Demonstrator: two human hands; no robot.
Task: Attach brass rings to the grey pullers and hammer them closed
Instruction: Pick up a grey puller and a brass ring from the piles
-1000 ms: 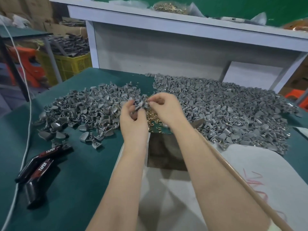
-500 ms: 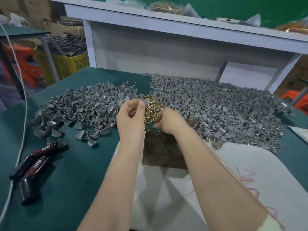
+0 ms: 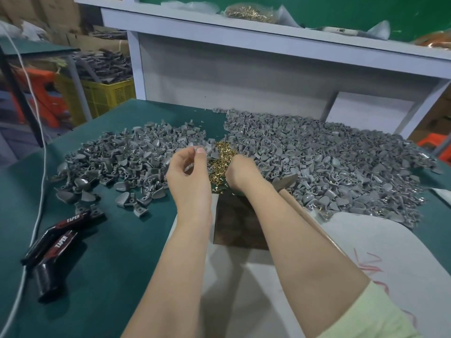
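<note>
left hand (image 3: 189, 173) pinches a grey puller (image 3: 208, 148) beside the brass rings (image 3: 223, 154); right hand (image 3: 240, 173) in them, grip hidden. i should lift one ring, gap toward the eye.

At eight o'clock on our green desk (image 3: 109, 276) we see a black tool marked TAPER (image 3: 56, 250), with a white cable (image 3: 43, 172) trailing just beside it. At ten o'clock, beyond the desk, a yellow crate (image 3: 102, 93) stands near an orange stool (image 3: 41, 93). A white shelf (image 3: 244, 28) spans twelve.

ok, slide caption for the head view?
Left hand pinches a grey puller; right hand reaches into the brass rings.
</note>
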